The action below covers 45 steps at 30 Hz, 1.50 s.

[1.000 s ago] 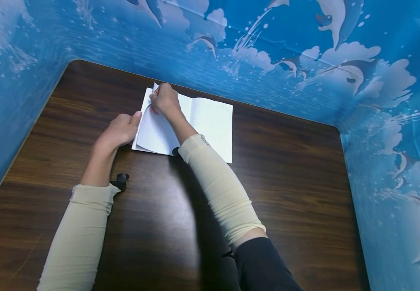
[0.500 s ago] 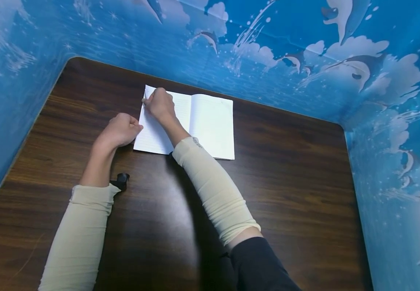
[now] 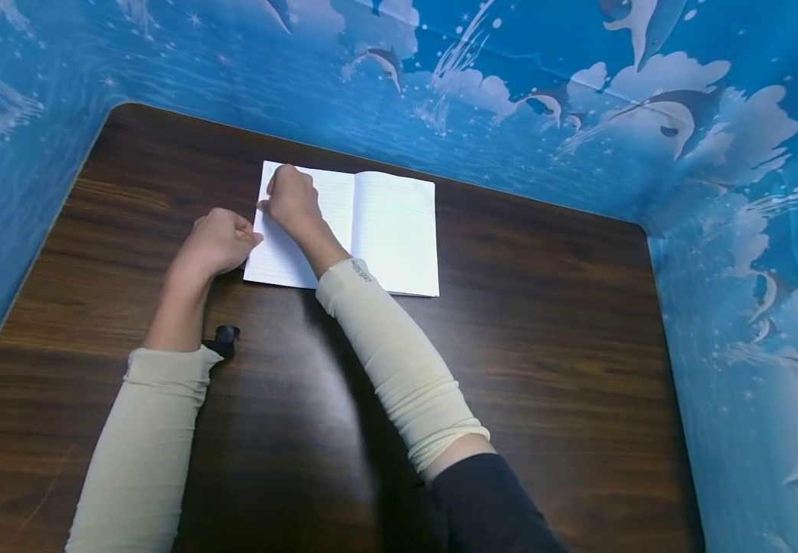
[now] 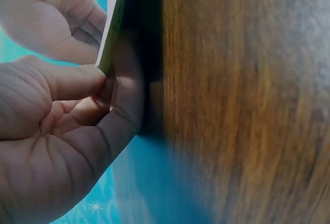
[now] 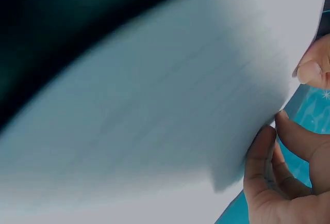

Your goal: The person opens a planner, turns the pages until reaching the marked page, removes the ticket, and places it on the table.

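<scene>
On the dark worktop lies an open notebook; the left hand pinches its left edge, while the right hand, fingers curled, presses that page flat; smoothing seems next.

Small dark lettering runs along the cuff of the right sleeve, too small to read; the notebook pages show ruled lines only; no other text is legible.

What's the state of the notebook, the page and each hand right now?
Notebook: open, flat on the table.
Left page: down flat, lined.
Left hand: fingers curled, grip on the notebook's left edge.
Right hand: resting on the left page near its outer edge; grip unclear.
</scene>
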{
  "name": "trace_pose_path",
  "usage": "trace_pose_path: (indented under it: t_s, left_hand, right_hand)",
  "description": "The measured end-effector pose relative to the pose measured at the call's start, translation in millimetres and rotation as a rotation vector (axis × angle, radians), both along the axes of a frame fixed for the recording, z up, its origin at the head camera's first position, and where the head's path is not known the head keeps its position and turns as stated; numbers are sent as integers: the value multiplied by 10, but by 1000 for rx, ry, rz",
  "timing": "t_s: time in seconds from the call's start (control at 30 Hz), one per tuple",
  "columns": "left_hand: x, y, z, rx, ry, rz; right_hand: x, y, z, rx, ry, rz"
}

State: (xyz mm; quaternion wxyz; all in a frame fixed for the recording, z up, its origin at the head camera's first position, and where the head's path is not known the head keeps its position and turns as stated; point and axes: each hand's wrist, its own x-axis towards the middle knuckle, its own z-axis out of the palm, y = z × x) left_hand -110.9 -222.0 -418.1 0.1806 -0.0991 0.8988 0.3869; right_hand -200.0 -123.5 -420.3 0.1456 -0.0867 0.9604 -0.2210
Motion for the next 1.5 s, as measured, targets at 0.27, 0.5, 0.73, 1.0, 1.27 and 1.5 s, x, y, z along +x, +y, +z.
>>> trace_pose_path:
  t_s: [0.27, 0.5, 0.73, 1.0, 1.27, 1.5]
  left_hand:
    - [-16, -49, 15, -26, -12, 11]
    - [-15, -59, -5, -42, 6, 31]
    - [3, -55, -49, -37, -17, 27]
    - [13, -32, -87, -46, -22, 31]
    - [17, 18, -38, -48, 5, 19]
    - [20, 80, 12, -39, 5, 10]
  right_hand:
    - [87, 36, 13, 13, 34, 29]
    - [113, 96, 45, 13, -12, -7]
    - [111, 242, 71, 10, -58, 22]
    - [-7, 563, 301, -60, -94, 19]
    - [-262, 918, 620, -24, -122, -34]
    - [-448, 1373, 714, 98, -118, -135]
